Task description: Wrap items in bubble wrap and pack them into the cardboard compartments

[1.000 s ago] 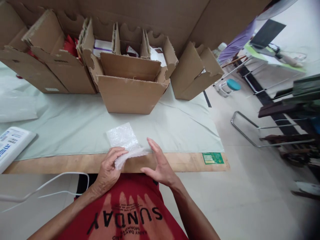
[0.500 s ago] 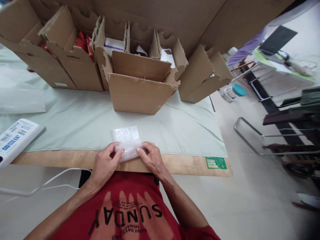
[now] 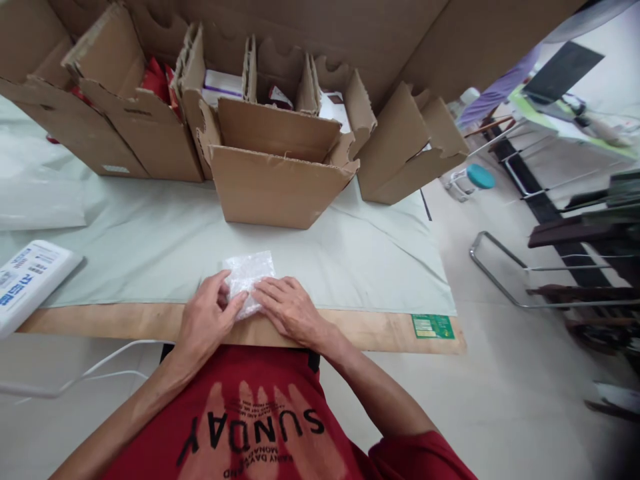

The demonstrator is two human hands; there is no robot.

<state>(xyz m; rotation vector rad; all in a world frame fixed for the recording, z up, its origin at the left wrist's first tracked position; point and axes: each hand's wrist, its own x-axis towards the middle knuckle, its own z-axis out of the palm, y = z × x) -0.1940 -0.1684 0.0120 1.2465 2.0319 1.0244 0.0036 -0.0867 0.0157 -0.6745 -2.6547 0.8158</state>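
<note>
A piece of clear bubble wrap lies at the table's front edge, partly on the cloth and partly over the bare wood. Its near part looks folded over; whether anything is inside I cannot tell. My left hand grips its left side, thumb on top and fingers curled at the edge. On the right side my right hand rests palm down, fingers stretched out flat across the wrap. Beyond the wrap stands an open cardboard box.
Behind that box, several cardboard bins hold red packets and small boxes. A white device with printed labels sits at the left. A green card lies on the right front edge. Off the table stand a teal-topped stool and a metal-framed chair.
My right hand has gone from pinching the wrap's near right corner to lying flat over it. My left hand stays at the left side, slightly further left.
</note>
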